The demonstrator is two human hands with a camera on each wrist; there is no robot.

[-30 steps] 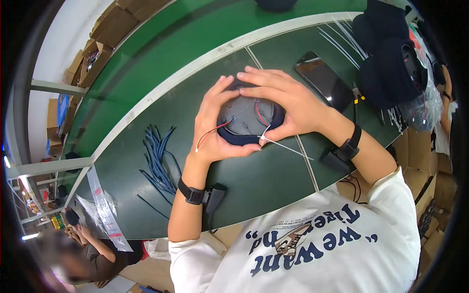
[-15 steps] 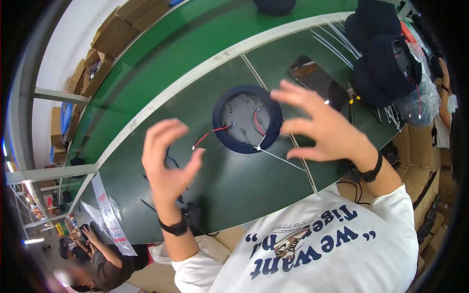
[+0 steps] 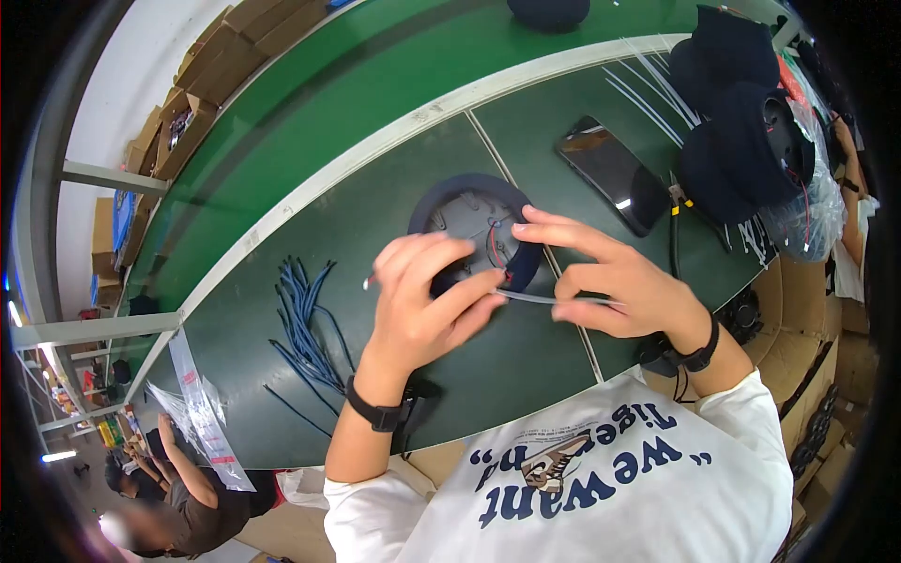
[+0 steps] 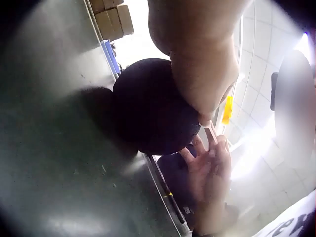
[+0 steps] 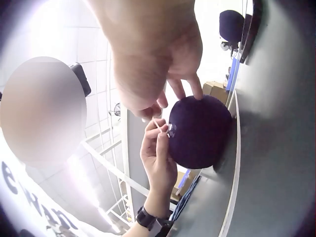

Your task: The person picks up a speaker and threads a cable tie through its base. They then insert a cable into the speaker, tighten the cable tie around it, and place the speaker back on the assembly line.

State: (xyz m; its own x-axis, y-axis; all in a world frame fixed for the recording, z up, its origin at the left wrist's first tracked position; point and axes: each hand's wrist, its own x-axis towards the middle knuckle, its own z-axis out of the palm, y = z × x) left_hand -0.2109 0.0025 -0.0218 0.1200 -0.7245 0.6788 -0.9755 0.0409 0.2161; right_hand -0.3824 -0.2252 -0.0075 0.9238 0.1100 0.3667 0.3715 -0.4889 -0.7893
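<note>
A round navy fabric-covered piece (image 3: 425, 211) lies on the green table with its grey plastic inside facing up. Thin red and black wires (image 3: 493, 235) run within it, and a small white connector (image 3: 367, 282) pokes out beside the left hand. From its near rim a white cable tie (image 3: 530, 298) stretches to the right. The left hand (image 3: 418, 305) pinches this tie close to the rim, covering part of the piece. With thumb and a bent finger, the right hand (image 3: 624, 281) holds the tie's tail, while its index fingertip rests on the rim.
Blue-black sleeved cords (image 3: 305, 319) lie in a bundle at left. On the right are a phone (image 3: 615, 174), cutters with yellow marks (image 3: 676, 211), loose white cable ties (image 3: 648, 103) and stacked navy pieces (image 3: 723, 159). Another person (image 3: 206, 488) sits at lower left.
Both hands let go of the round piece and moved apart, leaving it on the table. Since then they have come back in, and the fingers have taken hold of the cable tie.
</note>
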